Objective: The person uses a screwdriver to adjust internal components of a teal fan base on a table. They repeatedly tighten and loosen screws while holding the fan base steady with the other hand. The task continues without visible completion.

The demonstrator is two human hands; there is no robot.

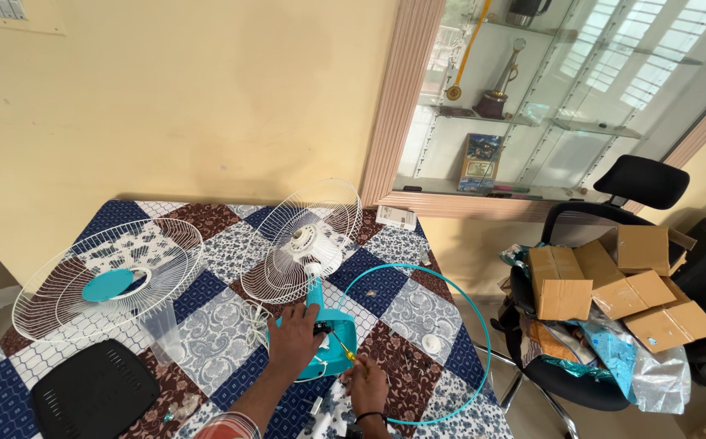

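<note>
My left hand (294,335) lies flat on the teal fan base (326,340), fingers spread and pressing it down onto the desk (223,341). My right hand (367,384) pinches a yellow-handled screwdriver (341,349), tip at the base's underside. The rear white grille (300,241) stands upright on the fan's neck just behind. The teal ring (475,325) lies around the right side. The front grille (109,276) with teal cap sits well apart at left, black plate (93,394) near it.
</note>
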